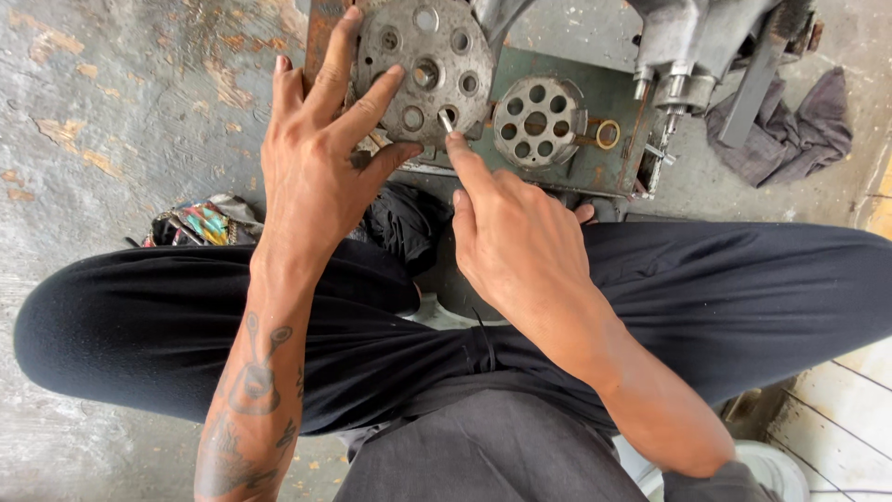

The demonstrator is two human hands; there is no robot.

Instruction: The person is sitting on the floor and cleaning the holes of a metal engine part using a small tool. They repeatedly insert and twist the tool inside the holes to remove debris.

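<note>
The right hand (520,242) pinches a small metal pin (445,122) between thumb and forefinger, its tip set at a hole near the lower edge of the large perforated disc (426,70). The left hand (311,177) lies spread, fingers fanned across the left side of that disc, steadying it.

The pin is thin and held only at its end, so it could slip from the pinch and drop into the dark gap between the legs or onto the rough concrete floor (121,112), where it would be hard to find. If the left hand eases off, the disc could turn and throw the hole out of line, and a fingertip resting near a hole could get nipped.

Counted outward: 1 pin, 2 hands, 2 perforated discs, the smaller disc (537,121) sitting just to the right on the green machine plate (613,93), 1 brass-coloured ring (608,134) beside it, 1 grey rag (790,130) on the floor to the right, and 1 patterned cloth (200,223) by the left knee.
</note>
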